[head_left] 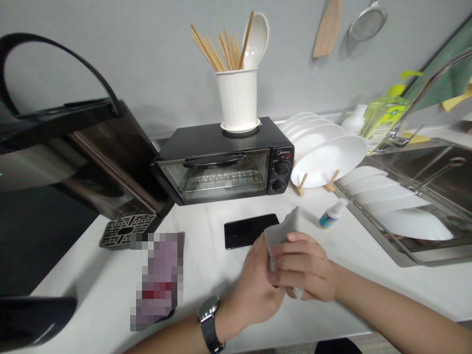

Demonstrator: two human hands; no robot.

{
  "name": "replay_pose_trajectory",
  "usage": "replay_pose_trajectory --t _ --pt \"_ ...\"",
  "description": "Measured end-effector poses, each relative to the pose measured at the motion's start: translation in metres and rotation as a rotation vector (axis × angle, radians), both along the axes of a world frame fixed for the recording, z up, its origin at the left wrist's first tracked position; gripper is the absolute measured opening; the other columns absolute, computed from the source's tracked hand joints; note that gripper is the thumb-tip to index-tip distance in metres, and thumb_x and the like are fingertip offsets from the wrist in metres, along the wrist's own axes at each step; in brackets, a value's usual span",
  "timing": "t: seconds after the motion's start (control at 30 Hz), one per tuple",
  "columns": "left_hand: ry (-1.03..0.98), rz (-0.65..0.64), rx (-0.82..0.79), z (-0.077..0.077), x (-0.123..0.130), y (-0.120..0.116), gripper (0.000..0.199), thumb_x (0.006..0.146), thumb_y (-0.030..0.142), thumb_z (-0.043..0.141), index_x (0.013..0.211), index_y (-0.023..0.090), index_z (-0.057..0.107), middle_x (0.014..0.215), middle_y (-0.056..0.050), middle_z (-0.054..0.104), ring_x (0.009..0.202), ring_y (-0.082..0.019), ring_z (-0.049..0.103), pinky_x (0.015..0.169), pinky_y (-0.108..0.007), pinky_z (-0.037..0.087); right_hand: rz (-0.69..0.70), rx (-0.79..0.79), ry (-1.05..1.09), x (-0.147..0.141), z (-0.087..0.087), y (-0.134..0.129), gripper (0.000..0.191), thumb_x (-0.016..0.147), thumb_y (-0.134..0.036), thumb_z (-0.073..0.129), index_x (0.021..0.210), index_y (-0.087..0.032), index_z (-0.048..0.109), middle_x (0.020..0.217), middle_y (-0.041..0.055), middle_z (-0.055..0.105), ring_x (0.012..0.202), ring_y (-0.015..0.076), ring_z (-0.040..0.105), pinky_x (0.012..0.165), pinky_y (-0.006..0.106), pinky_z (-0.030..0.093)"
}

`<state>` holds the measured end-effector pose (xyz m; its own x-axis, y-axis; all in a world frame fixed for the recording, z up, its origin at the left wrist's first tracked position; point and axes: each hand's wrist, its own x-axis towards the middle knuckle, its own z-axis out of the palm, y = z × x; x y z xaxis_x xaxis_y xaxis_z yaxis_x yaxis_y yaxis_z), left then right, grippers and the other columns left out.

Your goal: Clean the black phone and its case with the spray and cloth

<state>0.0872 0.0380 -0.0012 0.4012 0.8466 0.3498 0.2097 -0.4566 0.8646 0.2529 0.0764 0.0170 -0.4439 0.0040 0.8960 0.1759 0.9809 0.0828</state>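
Held against my left hand [252,282] is a white tissue [282,231], with the fingers of my right hand [306,265] bent over it. A small end of tissue shows below the right fingers. My left hand, with a dark-strapped watch at its wrist, turns its back to me; its fingers are hidden behind the right hand and the tissue. Just beyond the hands, a black phone [241,233] lies flat on the white counter [206,265]. Farther right stands a small white spray bottle [333,214] with a blue label.
A toaster oven [221,169] carries a white cup [238,98] of chopsticks and a spoon. White plates [328,160] stand in a rack beside the sink [409,258]. At left are a black coffee machine [121,162] and a pixelated mauve item [162,270].
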Motion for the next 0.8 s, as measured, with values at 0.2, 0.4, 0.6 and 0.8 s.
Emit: replay_pose_trajectory --t 0.2,0.4,0.6,0.8 --pt "-0.108 -0.016 0.017 -0.002 -0.001 -0.001 0.046 0.091 0.031 0.064 0.134 0.023 0.048 0.128 -0.01 0.063 0.112 -0.029 0.063 0.098 -0.048 0.053 0.081 -0.505 0.157 -0.008 -0.002 0.021 0.074 0.08 -0.071 0.073 0.133 -0.023 0.053 0.113 0.0101 0.068 0.102 0.0276 0.07 0.091 0.044 0.059" --pt "-0.066 0.013 0.014 0.002 0.0 -0.001 0.042 0.092 0.028 0.061 0.132 0.021 0.049 0.13 -0.012 0.061 0.118 -0.03 0.061 0.102 -0.047 0.052 0.083 -0.461 0.124 -0.007 0.0 0.016 0.042 0.089 -0.057 0.066 0.115 -0.025 0.058 0.101 0.0062 0.066 0.103 0.0283 0.068 0.095 0.05 0.057" --pt "-0.044 -0.031 0.039 0.002 0.001 0.002 0.043 0.088 0.019 0.058 0.131 0.025 0.051 0.125 -0.007 0.065 0.112 -0.031 0.064 0.102 -0.048 0.053 0.002 -0.069 -0.041 0.001 0.007 -0.003 0.022 0.104 -0.019 0.046 0.108 -0.02 0.067 0.089 0.0022 0.074 0.099 0.0178 0.074 0.11 0.034 0.051" --pt "-0.054 -0.007 0.072 0.001 0.0 0.002 0.049 0.09 0.019 0.059 0.137 0.027 0.048 0.14 -0.009 0.059 0.122 -0.031 0.061 0.105 -0.05 0.051 -0.012 -0.353 0.119 -0.006 0.001 0.013 0.051 0.089 -0.051 0.067 0.132 -0.025 0.057 0.102 0.0049 0.075 0.101 0.0267 0.075 0.108 0.049 0.052"
